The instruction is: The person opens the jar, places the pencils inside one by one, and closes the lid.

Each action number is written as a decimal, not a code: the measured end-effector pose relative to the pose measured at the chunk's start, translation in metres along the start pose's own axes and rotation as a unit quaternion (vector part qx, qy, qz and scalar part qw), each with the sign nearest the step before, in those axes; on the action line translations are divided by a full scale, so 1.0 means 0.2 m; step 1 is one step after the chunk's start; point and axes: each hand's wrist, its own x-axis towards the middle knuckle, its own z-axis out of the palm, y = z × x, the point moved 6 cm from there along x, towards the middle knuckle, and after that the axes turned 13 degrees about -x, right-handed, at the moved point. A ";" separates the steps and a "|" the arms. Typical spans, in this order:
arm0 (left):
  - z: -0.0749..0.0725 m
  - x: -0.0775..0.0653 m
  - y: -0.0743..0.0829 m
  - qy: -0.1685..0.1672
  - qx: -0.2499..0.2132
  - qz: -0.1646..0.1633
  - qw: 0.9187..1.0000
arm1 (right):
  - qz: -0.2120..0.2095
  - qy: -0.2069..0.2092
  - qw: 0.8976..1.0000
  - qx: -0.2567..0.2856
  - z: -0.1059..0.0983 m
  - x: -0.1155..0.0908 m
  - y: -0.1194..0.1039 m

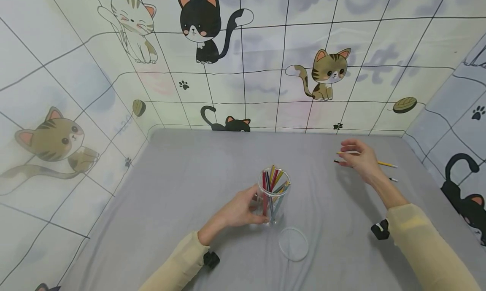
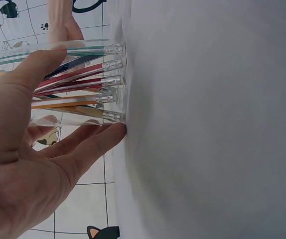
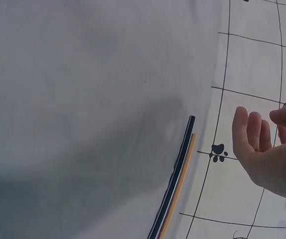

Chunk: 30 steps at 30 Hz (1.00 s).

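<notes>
We see a grey tabletop, walled at left, right and far side by a cat-print backdrop with a drawn grid. At its middle stands an upright glass cup of coloured pencils; in the left wrist view their silver eraser ends sit at the base. The left hand grasps the cup from its left side, thumb and fingers around the wall. At the far right lie a yellow pencil and a dark pencil, just beside each other. Over them is the right hand, fingers loosely bent and free of any grip — in its own wrist view both pencils rest on the surface, apart from the fingers. On the near side of the cup lies a clear ring, between us and the glass. A black wrist device hangs below each cream sleeve.

In the head view the right hand blocks the middles of both loose pencils; in its wrist view their lower ends run out of frame, as does part of that hand. The left hand covers some of the cup's wall, and the crowded pencils overlap too much for us to count. We cannot tell whether the ring is hollow or a clear disc.
</notes>
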 end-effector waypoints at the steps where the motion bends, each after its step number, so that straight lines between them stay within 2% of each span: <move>1: 0.00 0.00 0.00 -0.001 0.000 0.000 1.000 | 0.000 0.002 1.000 -0.010 0.00 0.00 0.01; 8: 0.00 0.00 0.00 0.000 0.006 0.012 1.000 | -0.003 0.012 0.998 -0.064 -0.02 0.04 0.06; 20: 0.00 0.00 0.00 -0.002 0.008 0.007 1.000 | 0.034 0.019 0.985 -0.168 -0.04 0.09 0.14; 30: 0.00 0.00 -0.01 -0.001 0.008 0.007 1.000 | 0.032 0.021 0.977 -0.212 -0.03 0.12 0.18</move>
